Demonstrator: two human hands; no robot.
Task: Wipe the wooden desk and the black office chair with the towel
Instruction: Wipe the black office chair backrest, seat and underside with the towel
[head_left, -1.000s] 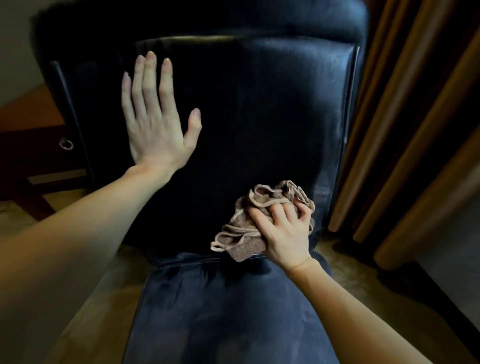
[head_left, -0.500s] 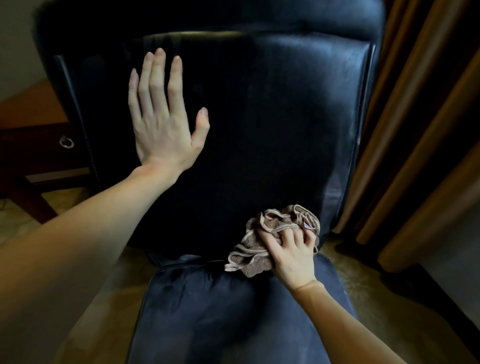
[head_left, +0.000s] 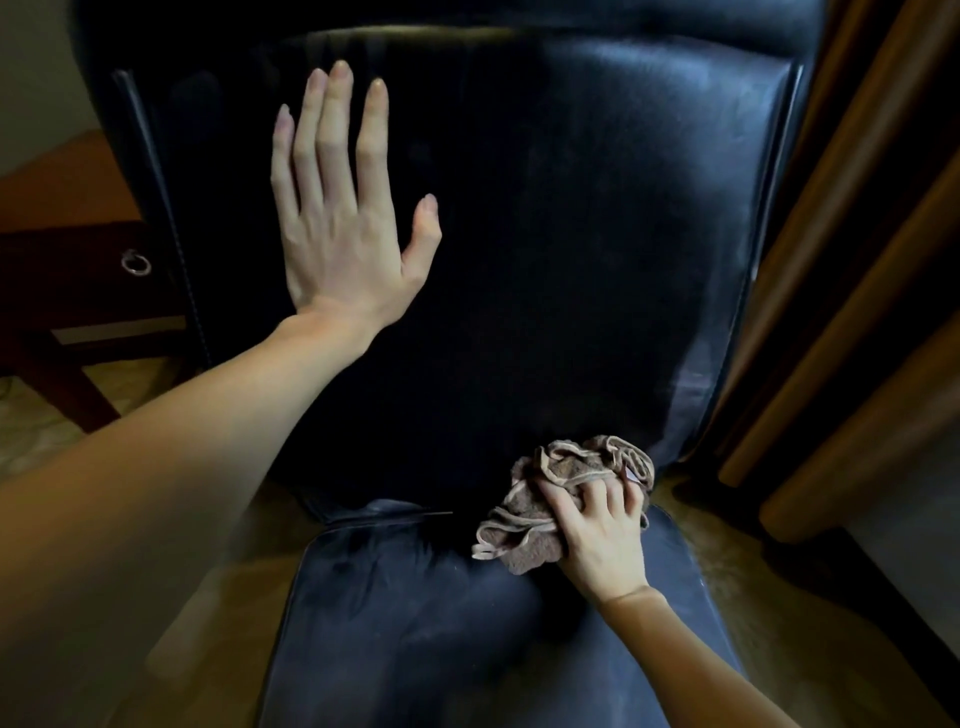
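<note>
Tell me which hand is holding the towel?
The right hand grips the crumpled towel; the left hand lies flat and empty on the chair back.

The left hand (head_left: 340, 218) is flat, fingers straight, at upper left; the right hand (head_left: 597, 535) is curled in a grip, lower right.

Colour notes. In the grip of the right hand (head_left: 602, 540): towel (head_left: 519, 499), dull grey-brown, with a paler beige hem looping through the bunch. Above the grip: chair (head_left: 571, 234) back, glossy black, bluish-white sheen toward its right edge, thin pale piping down both side seams. Under the grip: seat (head_left: 441, 623), blue-black, faint grey smears. Right of the grip: curtain (head_left: 857, 312), tan-brown, vertical folds banded light and dark. Far left of the grip: desk (head_left: 67, 176), reddish-brown top, near-black front; ring pull (head_left: 136, 262), silvery. Low left of the grip: floor (head_left: 31, 436), mottled beige.
</note>
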